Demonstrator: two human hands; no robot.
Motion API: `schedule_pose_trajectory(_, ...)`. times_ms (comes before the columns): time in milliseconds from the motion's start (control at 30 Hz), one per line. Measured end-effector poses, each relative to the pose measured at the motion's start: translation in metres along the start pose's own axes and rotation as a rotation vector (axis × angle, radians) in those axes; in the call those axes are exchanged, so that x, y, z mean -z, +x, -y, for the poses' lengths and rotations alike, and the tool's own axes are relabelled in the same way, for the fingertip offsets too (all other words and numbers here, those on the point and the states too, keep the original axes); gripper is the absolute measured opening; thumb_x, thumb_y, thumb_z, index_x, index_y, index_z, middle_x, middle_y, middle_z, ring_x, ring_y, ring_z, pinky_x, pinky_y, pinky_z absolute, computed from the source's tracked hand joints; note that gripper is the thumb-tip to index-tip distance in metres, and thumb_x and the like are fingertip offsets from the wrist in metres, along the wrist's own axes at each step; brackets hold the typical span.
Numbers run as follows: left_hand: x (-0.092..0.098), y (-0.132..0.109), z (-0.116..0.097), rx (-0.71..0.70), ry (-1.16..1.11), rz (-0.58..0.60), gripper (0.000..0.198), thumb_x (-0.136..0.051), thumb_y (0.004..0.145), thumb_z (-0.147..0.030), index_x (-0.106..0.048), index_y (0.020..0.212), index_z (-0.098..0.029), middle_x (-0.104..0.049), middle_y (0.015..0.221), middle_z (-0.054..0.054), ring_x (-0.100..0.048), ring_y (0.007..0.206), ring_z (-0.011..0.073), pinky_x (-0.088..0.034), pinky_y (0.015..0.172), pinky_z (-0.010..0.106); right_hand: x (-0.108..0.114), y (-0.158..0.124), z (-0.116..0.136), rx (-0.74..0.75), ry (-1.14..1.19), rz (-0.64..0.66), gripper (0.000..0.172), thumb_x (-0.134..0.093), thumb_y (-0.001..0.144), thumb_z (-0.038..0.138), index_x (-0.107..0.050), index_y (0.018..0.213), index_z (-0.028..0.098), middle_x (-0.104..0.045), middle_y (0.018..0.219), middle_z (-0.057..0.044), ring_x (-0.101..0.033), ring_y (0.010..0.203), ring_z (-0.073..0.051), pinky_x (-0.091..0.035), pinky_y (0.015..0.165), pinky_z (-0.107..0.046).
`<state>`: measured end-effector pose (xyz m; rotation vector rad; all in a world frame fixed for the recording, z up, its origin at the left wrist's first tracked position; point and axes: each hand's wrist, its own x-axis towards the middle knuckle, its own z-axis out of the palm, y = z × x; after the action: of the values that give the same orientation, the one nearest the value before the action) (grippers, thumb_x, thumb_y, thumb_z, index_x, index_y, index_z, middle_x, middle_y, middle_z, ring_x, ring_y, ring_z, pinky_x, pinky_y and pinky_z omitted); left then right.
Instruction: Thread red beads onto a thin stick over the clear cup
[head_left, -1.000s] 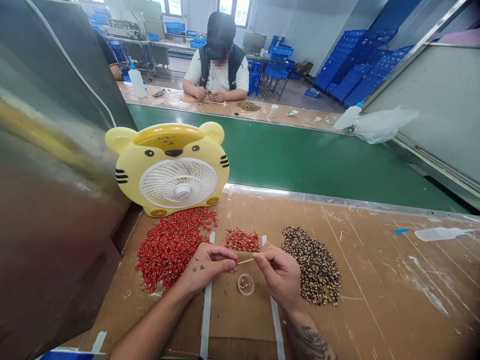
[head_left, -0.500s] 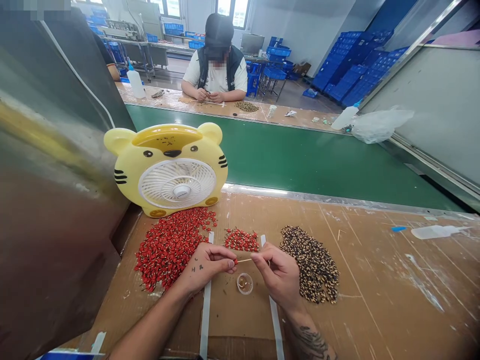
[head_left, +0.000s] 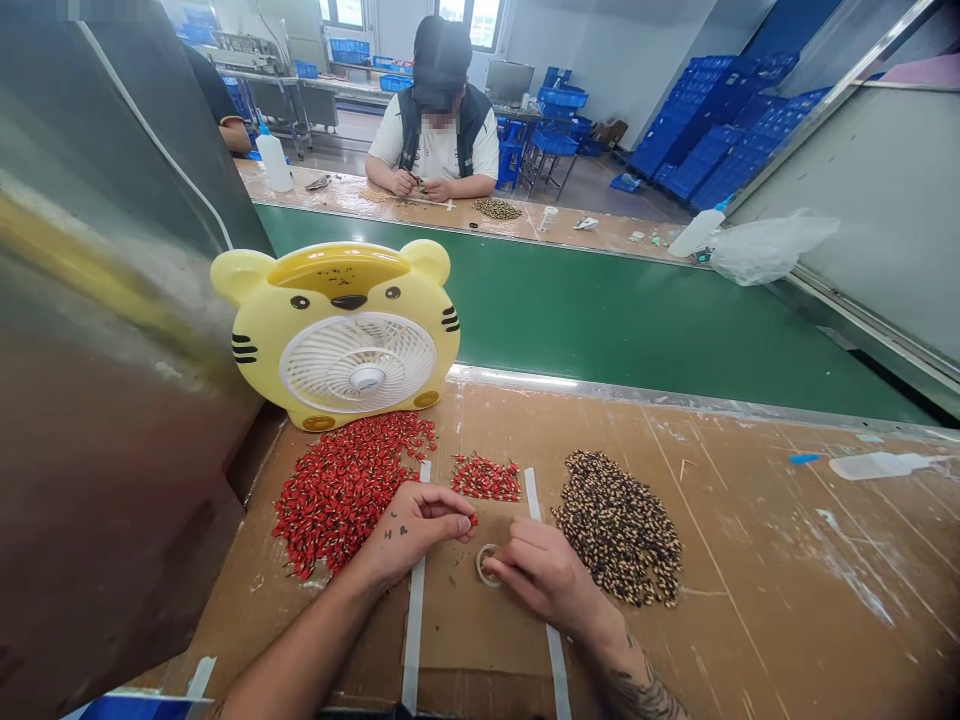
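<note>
Pinching small red piece (head_left: 474, 520) in left hand (head_left: 421, 525); holding right hand (head_left: 546, 572) at clear cup (head_left: 481, 570), just nearside of that pinch; can't tell right grip from this angle

A yellow animal-faced fan (head_left: 358, 362) stands upright before a green belt (head_left: 600, 320). Across the belt, a co-worker (head_left: 435, 150) in a dark vest (head_left: 469, 130) is at a bench (head_left: 337, 199), head lowered. A white bottle (head_left: 274, 162) stands on that bench; a plastic bag (head_left: 769, 248) lies near its right end. Blue crates (head_left: 694, 120) are stacked behind.
</note>
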<state>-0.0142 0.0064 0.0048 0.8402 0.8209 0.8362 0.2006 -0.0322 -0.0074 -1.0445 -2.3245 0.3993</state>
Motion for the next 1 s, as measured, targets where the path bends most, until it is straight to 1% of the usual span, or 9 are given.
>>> schedule_pose_trajectory(100, 0.0, 0.0, 0.001, 0.009, -0.016, 0.005, 0.014, -0.083, 0.065, -0.021, -0.077, 0.075, -0.013, -0.073, 0.066, 0.004, -0.064, 0.061, 0.0132, -0.05, 0.065, 0.024, -0.004, -0.001, -0.002, -0.016, -0.013, -0.042, 0.032, -0.053, 0.098, 0.023, -0.059, 0.068, 0.018, -0.054, 0.062, -0.001, -0.046, 0.061, -0.015, -0.034, 0.058, -0.027)
schedule_pose_trajectory(233, 0.0, 0.0, 0.002, 0.021, -0.037, 0.009, 0.017, -0.084, 0.064, -0.023, -0.077, 0.075, -0.012, -0.074, 0.066, 0.004, -0.065, 0.061, 0.0144, -0.052, 0.065, 0.026, 0.002, 0.001, -0.002, -0.025, 0.065, 0.01, 0.033, -0.054, 0.097, 0.025, -0.057, 0.065, 0.019, -0.052, 0.06, 0.0, -0.046, 0.059, -0.014, -0.033, 0.055, -0.027)
schedule_pose_trajectory(267, 0.0, 0.0, 0.003, 0.021, -0.04, 0.012, 0.018, -0.084, 0.064, -0.023, -0.077, 0.075, -0.012, -0.073, 0.066, 0.004, -0.066, 0.061, 0.0145, -0.053, 0.065, 0.026, 0.005, 0.001, -0.001, -0.044, 0.103, 0.001, 0.032, -0.055, 0.097, 0.025, -0.057, 0.065, 0.019, -0.051, 0.06, 0.001, -0.046, 0.058, -0.014, -0.033, 0.054, -0.026)
schedule_pose_trajectory(333, 0.0, 0.0, 0.003, 0.024, -0.039, 0.015, 0.019, -0.084, 0.064, -0.025, -0.076, 0.076, -0.012, -0.074, 0.067, 0.005, -0.067, 0.062, 0.015, -0.054, 0.065, 0.027, 0.011, 0.002, 0.001, -0.121, 0.187, -0.084, 0.031, -0.058, 0.095, 0.026, -0.057, 0.065, 0.019, -0.049, 0.058, 0.002, -0.045, 0.056, -0.013, -0.033, 0.054, -0.026)
schedule_pose_trajectory(467, 0.0, 0.0, 0.003, 0.039, -0.016, 0.004, 0.021, -0.085, 0.064, -0.027, -0.076, 0.076, -0.012, -0.074, 0.068, 0.005, -0.068, 0.062, 0.016, -0.055, 0.066, 0.028, 0.016, 0.006, 0.003, -0.307, 0.385, -0.343, 0.032, -0.06, 0.093, 0.027, -0.055, 0.062, 0.02, -0.044, 0.056, 0.003, -0.042, 0.053, -0.012, -0.033, 0.052, -0.026)
schedule_pose_trajectory(567, -0.001, 0.001, 0.003, 0.043, -0.011, 0.007, 0.021, -0.085, 0.064, -0.027, -0.077, 0.077, -0.012, -0.075, 0.068, 0.006, -0.068, 0.063, 0.0157, -0.054, 0.065, 0.027, 0.014, 0.013, 0.005, -0.357, 0.485, -0.449, 0.031, -0.06, 0.093, 0.027, -0.055, 0.063, 0.02, -0.043, 0.057, 0.003, -0.041, 0.055, -0.013, -0.034, 0.054, -0.027)
schedule_pose_trajectory(633, -0.001, 0.0, 0.002, 0.045, -0.013, 0.014, 0.02, -0.085, 0.065, -0.026, -0.077, 0.076, -0.012, -0.075, 0.068, 0.006, -0.067, 0.063, 0.0153, -0.054, 0.065, 0.026, 0.012, 0.017, 0.006, -0.359, 0.502, -0.462, 0.029, -0.061, 0.092, 0.026, -0.056, 0.065, 0.019, -0.044, 0.058, 0.003, -0.042, 0.055, -0.013, -0.034, 0.055, -0.027)
schedule_pose_trajectory(767, 0.0, 0.0, 0.001, 0.039, -0.021, 0.029, 0.017, -0.084, 0.066, -0.024, -0.078, 0.076, -0.012, -0.075, 0.067, 0.005, -0.067, 0.063, 0.0145, -0.052, 0.065, 0.025, 0.01, 0.021, 0.006, -0.36, 0.482, -0.444, 0.028, -0.062, 0.092, 0.026, -0.057, 0.065, 0.019, -0.045, 0.059, 0.003, -0.043, 0.055, -0.013, -0.033, 0.054, -0.027)
schedule_pose_trajectory(1000, 0.001, 0.0, 0.003, 0.043, 0.004, 0.033, 0.018, -0.083, 0.067, -0.025, -0.077, 0.078, -0.012, -0.075, 0.067, 0.006, -0.067, 0.064, 0.016, -0.052, 0.066, 0.026, 0.007, 0.023, 0.006, -0.359, 0.406, -0.397, 0.029, -0.063, 0.091, 0.027, -0.059, 0.064, 0.019, -0.046, 0.057, 0.003, -0.042, 0.052, -0.012, -0.032, 0.052, -0.027)
